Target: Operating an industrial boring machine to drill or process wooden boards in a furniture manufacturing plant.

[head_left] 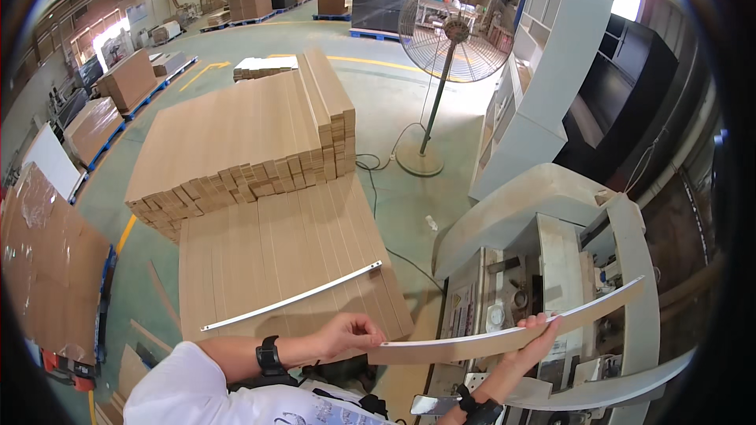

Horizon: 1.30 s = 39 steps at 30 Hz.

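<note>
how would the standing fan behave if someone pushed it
The fan might tip if pushed high, since its wide cage sits atop a thin pole. Its round base probably steadies it somewhat; with no wheels visible, rolling seems unlikely.

Left forearm (301,349) stretches rightward, near level; left hand (346,334) half-curls, thumb and forefinger in pinch. Right forearm (496,383) angles up and rightward from lower edge; right hand (534,345) grips, well apart from left.
</note>
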### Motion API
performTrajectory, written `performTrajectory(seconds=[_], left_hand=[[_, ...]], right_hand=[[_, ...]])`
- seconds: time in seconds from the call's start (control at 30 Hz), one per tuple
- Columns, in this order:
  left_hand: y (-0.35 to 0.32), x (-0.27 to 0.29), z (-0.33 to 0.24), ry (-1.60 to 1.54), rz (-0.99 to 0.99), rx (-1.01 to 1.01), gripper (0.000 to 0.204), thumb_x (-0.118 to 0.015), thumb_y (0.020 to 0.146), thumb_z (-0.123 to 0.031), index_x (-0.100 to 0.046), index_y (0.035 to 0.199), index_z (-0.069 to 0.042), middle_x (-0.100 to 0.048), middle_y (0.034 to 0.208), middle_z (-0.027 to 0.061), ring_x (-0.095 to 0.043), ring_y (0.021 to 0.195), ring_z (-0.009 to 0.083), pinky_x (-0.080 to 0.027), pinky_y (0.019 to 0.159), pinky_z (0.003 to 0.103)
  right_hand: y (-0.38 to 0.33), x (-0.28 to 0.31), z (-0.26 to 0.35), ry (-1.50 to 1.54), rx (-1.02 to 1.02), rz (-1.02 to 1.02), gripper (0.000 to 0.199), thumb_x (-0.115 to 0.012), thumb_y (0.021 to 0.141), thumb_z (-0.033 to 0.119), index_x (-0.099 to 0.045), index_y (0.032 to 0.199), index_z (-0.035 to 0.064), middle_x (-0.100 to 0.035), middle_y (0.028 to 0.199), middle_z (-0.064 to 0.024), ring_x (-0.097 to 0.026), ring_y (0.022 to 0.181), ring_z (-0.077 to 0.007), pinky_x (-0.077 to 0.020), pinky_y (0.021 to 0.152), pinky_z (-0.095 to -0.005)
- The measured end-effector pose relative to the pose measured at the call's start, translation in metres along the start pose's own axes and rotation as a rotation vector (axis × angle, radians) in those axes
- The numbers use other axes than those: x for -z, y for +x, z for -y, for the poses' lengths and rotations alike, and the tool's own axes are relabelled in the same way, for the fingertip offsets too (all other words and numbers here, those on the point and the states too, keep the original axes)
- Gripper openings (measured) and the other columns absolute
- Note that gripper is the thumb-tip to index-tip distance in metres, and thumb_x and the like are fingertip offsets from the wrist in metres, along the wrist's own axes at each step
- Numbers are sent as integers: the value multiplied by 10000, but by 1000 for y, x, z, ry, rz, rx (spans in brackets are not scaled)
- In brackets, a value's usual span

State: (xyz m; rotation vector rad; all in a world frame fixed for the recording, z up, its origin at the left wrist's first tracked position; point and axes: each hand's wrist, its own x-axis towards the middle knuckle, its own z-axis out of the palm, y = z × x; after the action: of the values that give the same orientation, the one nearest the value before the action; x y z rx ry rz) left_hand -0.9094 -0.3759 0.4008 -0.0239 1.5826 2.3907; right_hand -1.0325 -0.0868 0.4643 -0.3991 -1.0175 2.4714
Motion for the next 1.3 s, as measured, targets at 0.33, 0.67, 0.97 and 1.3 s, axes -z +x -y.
performTrajectory(seconds=[0.33, 0.67, 0.97, 1.3], left_hand=[[107, 65, -19, 406, -213, 39, 172, -527, 865, -186, -548, 859, -15, -591, 714, 90, -576, 625, 147, -488, 587, 267], [176, 146, 67, 1178, -314, -155, 38, -540, 727, -63, -559, 742, -34, -545, 620, 149, -529, 587, 317, -410, 533, 385], [193, 139, 73, 1410, -187, -116, 98, -522, 739, -122, -510, 687, -40, -554, 636, 139, -544, 630, 316, -417, 560, 391], [196, 138, 75, 1522, -266, -32, 140, -552, 721, -184, -561, 732, -44, -589, 701, 156, -576, 692, 327, -454, 621, 411]], right_hand=[[-22, 19, -14, -485, -96, 562, 438, -570, 820, 169, -359, 1157, -13, -506, 591, -109, -494, 420, -175, -440, 394, -284], [-23, 81, -27, -588, -98, 368, 411, -548, 830, 140, -355, 1145, -38, -511, 608, -102, -501, 459, -159, -445, 403, -271], [-7, 99, -25, -544, -115, 321, 379, -544, 832, 118, -363, 1118, -53, -512, 620, -107, -506, 475, -153, -451, 394, -259], [-6, 105, -32, -567, -122, 299, 378, -529, 838, 90, -363, 1143, -59, -518, 619, -98, -490, 469, -146, -458, 427, -270]])
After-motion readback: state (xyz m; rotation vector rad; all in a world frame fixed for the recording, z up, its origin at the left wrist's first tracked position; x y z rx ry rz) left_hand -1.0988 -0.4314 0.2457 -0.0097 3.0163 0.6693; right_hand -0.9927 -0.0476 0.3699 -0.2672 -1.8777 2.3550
